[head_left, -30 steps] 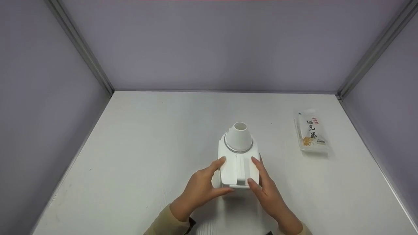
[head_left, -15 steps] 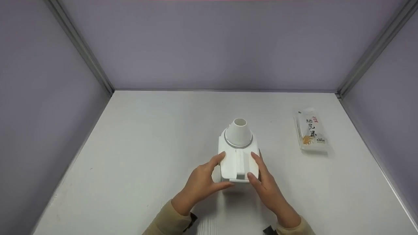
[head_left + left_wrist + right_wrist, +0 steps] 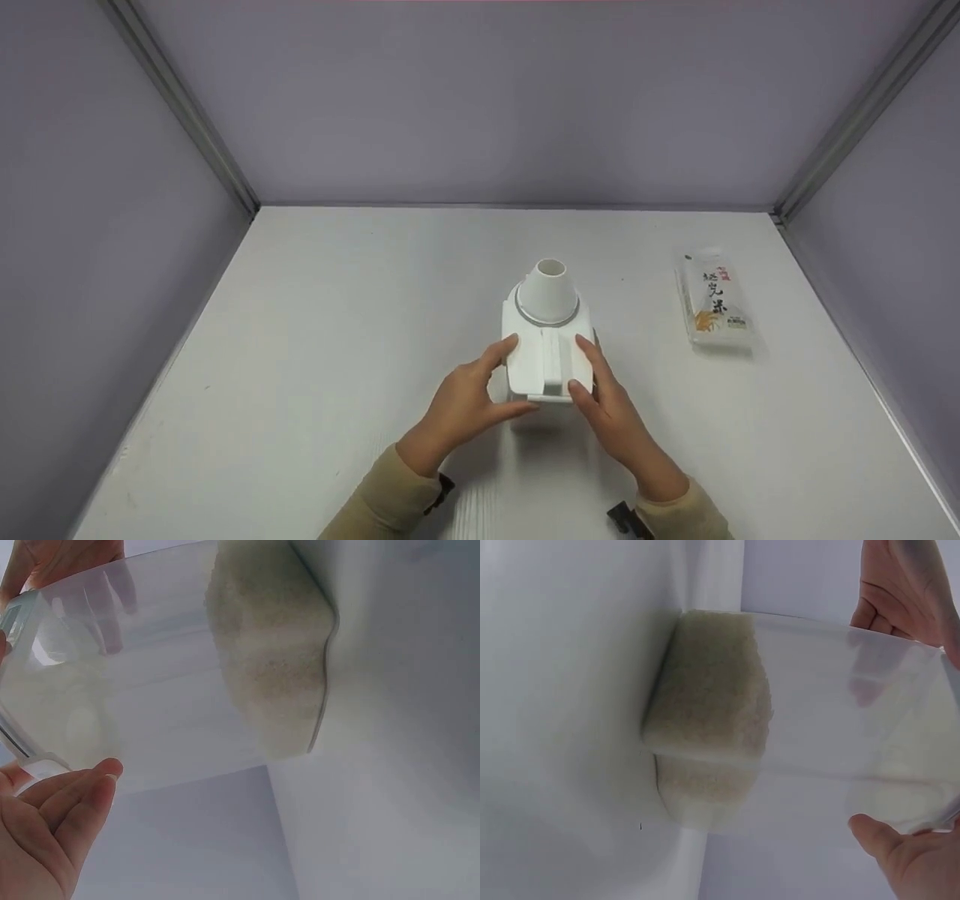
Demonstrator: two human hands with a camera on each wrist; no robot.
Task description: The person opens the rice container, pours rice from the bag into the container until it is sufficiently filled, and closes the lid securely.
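Observation:
A clear plastic rice container (image 3: 172, 667) stands upright on the white table, with a bed of rice (image 3: 270, 667) at its bottom. Its white lid (image 3: 529, 367) carries a cone-shaped white cup (image 3: 547, 296) with the narrow, open end up. My left hand (image 3: 461, 401) grips the container's left side by the lid, thumb along the near edge. From the other side my right hand (image 3: 619, 420) holds it, also high up near the lid. In the right wrist view, the right hand's fingers (image 3: 874, 836) lie against the clear wall. The lid hides the rice in the head view.
A clear packet (image 3: 716, 304) with printed characters and a grain picture lies on the table (image 3: 315, 337) to the right. Grey panels (image 3: 480, 105) enclose the table at the back and both sides.
Both hands have moved the container a little away from me, toward the back of the table. Their hold on it looks the same, and the packet stays in place.

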